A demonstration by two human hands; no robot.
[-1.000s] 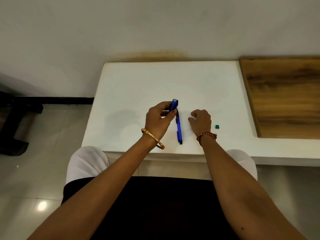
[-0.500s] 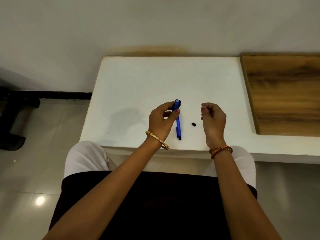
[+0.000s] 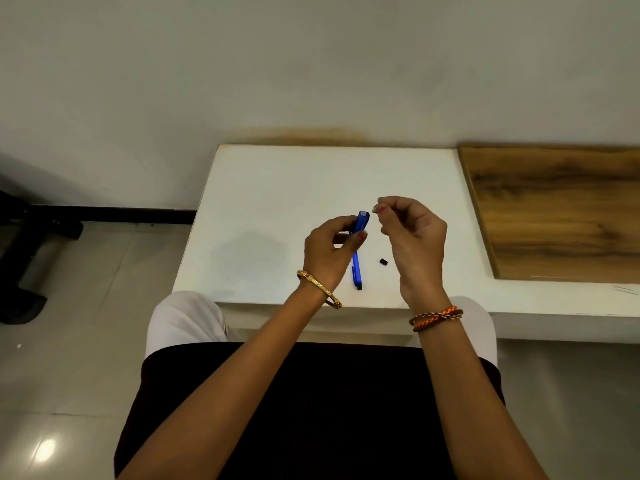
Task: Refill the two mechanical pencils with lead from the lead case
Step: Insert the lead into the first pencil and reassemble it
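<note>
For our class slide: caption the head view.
Left hand holds blue pencil upright; right hand pinches beside its open top.

Glossy blue plastic mechanical pencil lies on the matt white smooth tabletop; right of it, grained brown wooden board.

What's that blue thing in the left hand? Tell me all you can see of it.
The blue pencil is a slim, glossy tube that looks like plastic. The left hand pinches it below its upper end, which shows an open round mouth, so its cap seems off. It tilts up and to the right, above the white table. A second blue pencil lies on the table beneath it; whether the two touch cannot be told. The right hand is close by, not touching it.
</note>
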